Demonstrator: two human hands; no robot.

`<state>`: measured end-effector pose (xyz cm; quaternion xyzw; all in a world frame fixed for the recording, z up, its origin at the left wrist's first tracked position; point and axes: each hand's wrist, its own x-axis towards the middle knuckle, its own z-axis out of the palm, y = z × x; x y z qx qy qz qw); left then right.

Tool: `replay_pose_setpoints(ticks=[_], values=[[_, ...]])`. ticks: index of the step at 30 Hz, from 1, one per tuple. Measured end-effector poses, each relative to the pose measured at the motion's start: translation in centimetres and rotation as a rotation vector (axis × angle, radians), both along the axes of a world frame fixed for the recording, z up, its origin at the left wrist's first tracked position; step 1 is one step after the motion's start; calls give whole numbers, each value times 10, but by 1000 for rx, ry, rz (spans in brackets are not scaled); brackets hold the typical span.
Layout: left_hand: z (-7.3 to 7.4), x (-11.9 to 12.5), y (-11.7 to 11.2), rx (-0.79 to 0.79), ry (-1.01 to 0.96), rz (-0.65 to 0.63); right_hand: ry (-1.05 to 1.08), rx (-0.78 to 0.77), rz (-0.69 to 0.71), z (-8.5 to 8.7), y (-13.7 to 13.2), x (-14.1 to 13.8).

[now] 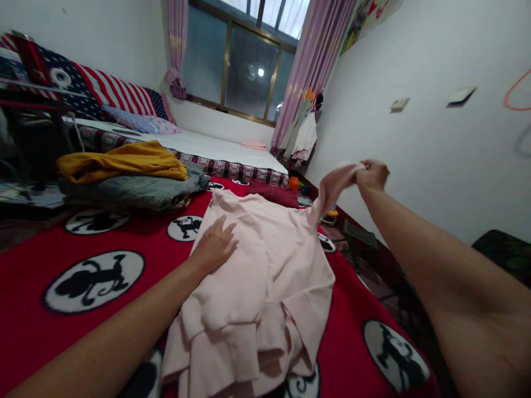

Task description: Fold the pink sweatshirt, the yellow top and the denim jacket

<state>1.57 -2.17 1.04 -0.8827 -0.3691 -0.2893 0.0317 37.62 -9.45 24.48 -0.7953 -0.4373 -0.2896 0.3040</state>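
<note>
A pale pink garment [257,287] lies spread on a red blanket [37,326] printed with black-and-white cartoon circles. My left hand [213,246] rests flat on the garment's left side, fingers stretched out. My right hand [372,174] is raised above the blanket's right edge, closed on a sleeve or corner of the pink garment [336,185] and pulling it up and to the right.
A folded stack with a yellow top [124,162] over a grey-green garment [136,190] sits at the back left. A dark red cloth [274,194] lies beyond the pink garment. A second bed [215,146] stands under the window. Clothes [305,135] hang by the curtain; a white wall runs along the right.
</note>
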Motion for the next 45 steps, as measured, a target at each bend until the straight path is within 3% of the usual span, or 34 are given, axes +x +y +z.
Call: replay_pose_setpoints(ticks=[2,4,7,9,11,14,19,23,27,30,32,35,37,40,45], values=[[8,-4,-8,150,-114,-112,95,128,370,4,24,-56],[16,-7,-16,279,-147,-221,145,-5,737,-5,31,-113],[21,-9,-25,356,-100,-316,194,-308,1066,-37,4,-169],[21,-7,-25,327,-67,-328,237,-505,1182,-64,-28,-178],[20,-3,-23,263,-43,-313,248,-658,1147,-88,-61,-168],[18,2,-18,176,-22,-295,253,-783,958,-117,-102,-140],[12,7,-12,125,-45,-269,408,-939,1004,-149,-149,-124],[9,4,-11,79,-53,-306,387,-975,1013,-156,-172,-128],[8,3,-11,38,-71,-324,514,-1059,954,-144,-192,-108],[8,5,-10,56,-70,-360,606,-1157,777,-137,-202,-87],[8,7,-10,74,-55,-390,558,-1173,624,-137,-201,-79],[7,8,-10,91,-35,-370,413,-988,487,-142,-192,-78],[5,6,-9,91,-39,-290,337,-907,420,-147,-186,-81],[3,3,-4,89,-50,-103,260,-965,323,-162,-185,-85],[8,5,11,113,37,118,348,-879,357,-190,-189,-89]])
